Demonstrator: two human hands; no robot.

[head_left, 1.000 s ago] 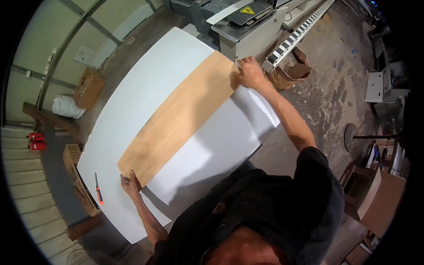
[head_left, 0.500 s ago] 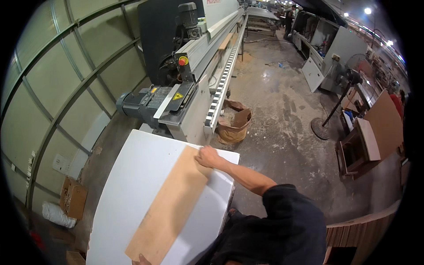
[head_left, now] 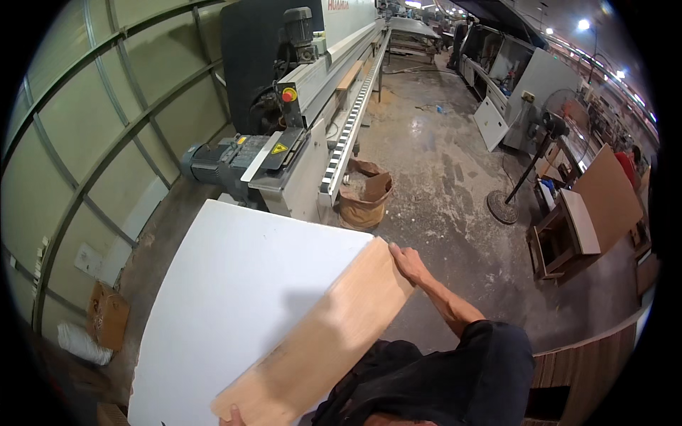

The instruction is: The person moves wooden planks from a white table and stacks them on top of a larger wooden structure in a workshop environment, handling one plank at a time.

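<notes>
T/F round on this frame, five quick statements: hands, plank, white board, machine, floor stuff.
1. The right hand grips the far end of the wooden plank. True.
2. The plank lies flat on the concrete floor. False: it is held over the white board, with one hand at each end.
3. The left hand is at the near end of the plank, by the lower edge of the picture. True.
4. The brown sack sits on top of the white board. False: it stands on the floor beside the long machine.
5. A standing fan is on the floor to the right. True.
</notes>
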